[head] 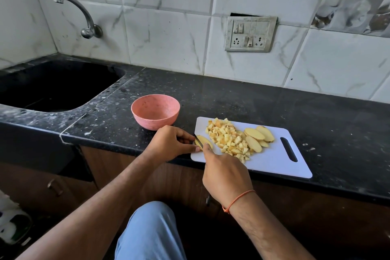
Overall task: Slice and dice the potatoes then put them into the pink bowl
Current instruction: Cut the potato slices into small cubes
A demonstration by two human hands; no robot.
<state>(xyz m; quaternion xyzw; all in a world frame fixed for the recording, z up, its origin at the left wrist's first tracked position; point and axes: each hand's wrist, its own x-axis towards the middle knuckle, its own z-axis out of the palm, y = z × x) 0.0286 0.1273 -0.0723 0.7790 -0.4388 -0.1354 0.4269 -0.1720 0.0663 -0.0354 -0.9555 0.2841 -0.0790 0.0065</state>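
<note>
At far left a dark sink (57, 86) is sunk into the black speckled stone counter (253, 99), with a curved metal tap (84, 17) on the marbled tile wall above it. Next along, the pink bowl (155, 111) stands on the counter just beside the left end of the board; it is round, matte, faintly flecked, and appears empty.

The left hand (171, 142) comes next. Its grip is curled, fingertips pinching and steadying a potato slice (203, 140) at the left end of the white plastic board (274, 160). A dark knife (198, 139) lies across that slice. The right hand (225, 172), with an orange thread at the wrist, has its grip wrapped round the knife handle, which the hand itself hides.

So the dicing step is in hand, and I judge it well along but unfinished. The next move calls for even downward cuts through the slice, with the left fingertips kept back from the blade, since they sit very close to it.

Further right lies a heap of dice (228, 139), small pale-yellow cubes with some browned skin edges. Touching it on the right are the uncut slices (256, 136), flat smooth ovals overlapping one another. They must be diced too before anything goes to the bowl. At the board's right end is a slot handle (288, 149).
</note>
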